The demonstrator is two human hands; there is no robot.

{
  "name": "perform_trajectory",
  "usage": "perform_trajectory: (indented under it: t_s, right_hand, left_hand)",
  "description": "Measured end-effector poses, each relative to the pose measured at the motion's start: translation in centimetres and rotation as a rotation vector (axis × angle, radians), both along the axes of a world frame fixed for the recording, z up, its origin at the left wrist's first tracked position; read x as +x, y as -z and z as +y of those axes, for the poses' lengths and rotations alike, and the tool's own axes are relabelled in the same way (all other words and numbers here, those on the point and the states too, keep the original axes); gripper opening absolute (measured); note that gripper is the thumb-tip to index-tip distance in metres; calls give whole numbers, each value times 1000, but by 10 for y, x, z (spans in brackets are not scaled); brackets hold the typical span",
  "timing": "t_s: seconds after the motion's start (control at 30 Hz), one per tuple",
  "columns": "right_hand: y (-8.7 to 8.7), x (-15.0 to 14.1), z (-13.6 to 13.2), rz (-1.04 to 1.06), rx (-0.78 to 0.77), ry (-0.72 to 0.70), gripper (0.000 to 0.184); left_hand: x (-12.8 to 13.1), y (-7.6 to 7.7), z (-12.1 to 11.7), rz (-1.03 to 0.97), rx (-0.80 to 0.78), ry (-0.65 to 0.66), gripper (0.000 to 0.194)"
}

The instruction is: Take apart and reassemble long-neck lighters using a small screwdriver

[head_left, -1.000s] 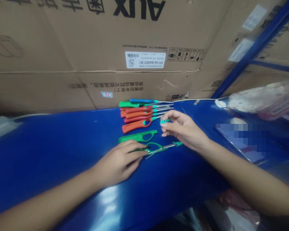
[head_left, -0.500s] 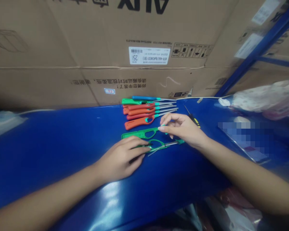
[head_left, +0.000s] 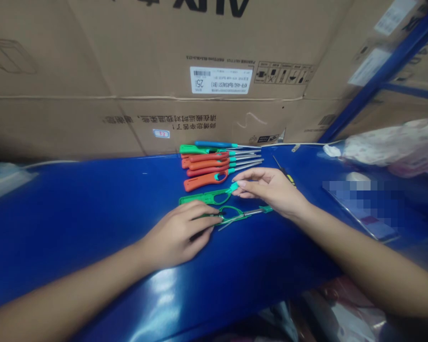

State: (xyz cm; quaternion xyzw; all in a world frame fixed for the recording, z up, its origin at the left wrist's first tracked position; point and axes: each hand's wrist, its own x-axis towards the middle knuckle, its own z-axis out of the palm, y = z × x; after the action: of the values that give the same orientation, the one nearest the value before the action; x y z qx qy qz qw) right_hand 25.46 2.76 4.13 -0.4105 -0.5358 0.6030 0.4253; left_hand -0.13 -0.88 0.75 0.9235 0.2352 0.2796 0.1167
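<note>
My left hand [head_left: 183,232] is closed over an opened green lighter casing [head_left: 231,209] on the table. Its handle end is hidden under my fingers, and a thin metal rod [head_left: 227,223] sticks out beside it. From the casing a metal tube runs right to a teal collar [head_left: 266,209]. My right hand [head_left: 271,187] pinches a small teal plastic piece [head_left: 233,187] between thumb and forefinger. That piece is at the right end of another green casing half [head_left: 203,197], which lies just behind; whether they touch I cannot tell.
Behind lie several gas lighters with red and orange handles [head_left: 204,181], plus a green one [head_left: 190,149] and a blue one [head_left: 214,144]. A screwdriver [head_left: 291,179] with a yellow and black handle is by my right hand. Large cardboard box [head_left: 128,71] stands behind the blue table [head_left: 74,213].
My right hand has shifted slightly, and the teal piece between its fingers now shows more clearly, a little further left. My left hand stays almost still on the green casing.
</note>
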Motion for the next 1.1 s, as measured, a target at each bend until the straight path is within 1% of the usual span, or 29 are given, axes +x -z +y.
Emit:
perform_trajectory:
  t_s: [0.1,0.2,0.33,0.47,0.53,0.63,0.67,0.7,0.73,0.83,0.87,0.9,0.93,1.0,1.1]
  right_hand:
    - [-1,-2,-1,-32,14,21,27]
    - [-1,-7,-4,-39,11,2,30]
    - [3,-16,-11,-13,-95,-73,30]
    - [7,-22,-19,13,-203,-173,31]
    - [7,-23,-22,19,-215,-207,32]
    - [7,-21,-25,-38,-171,-261,35]
    - [7,-20,-26,-81,-121,-274,33]
    - [8,-19,-27,-141,-35,-278,30]
    - [8,-19,-29,-213,98,-268,26]
    - [9,-18,-32,-456,643,-202,14]
    - [9,-17,-33,-524,795,-196,12]
    - [8,-16,-33,-577,902,-199,11]
    - [7,-15,-32,-621,969,-206,12]
    - [2,-9,-28,-708,1018,-227,14]
    - [-5,4,-18,-862,961,-288,15]
  left_hand:
    - [1,-2,-1,-31,2,2,35]
    - [1,-2,-2,-70,6,-21,36]
    - [1,0,-3,-91,10,-56,30]
    - [2,2,-5,-178,-37,-170,19]
    - [2,1,-5,-205,-48,-195,16]
    - [3,0,-4,-195,-44,-159,9]
    - [3,-1,-4,-191,-44,-153,7]
    - [3,-1,-3,-185,-45,-153,5]
    - [3,-1,-3,-177,-45,-153,5]
    - [4,-2,-3,-137,-42,-139,9]
    - [4,-2,-3,-125,-45,-133,10]
    - [4,-2,-3,-116,-47,-133,10]
    - [4,-2,-3,-108,-47,-142,10]
    - [4,-2,-3,-80,-47,-175,11]
    - [3,-1,-3,-23,-44,-201,18]
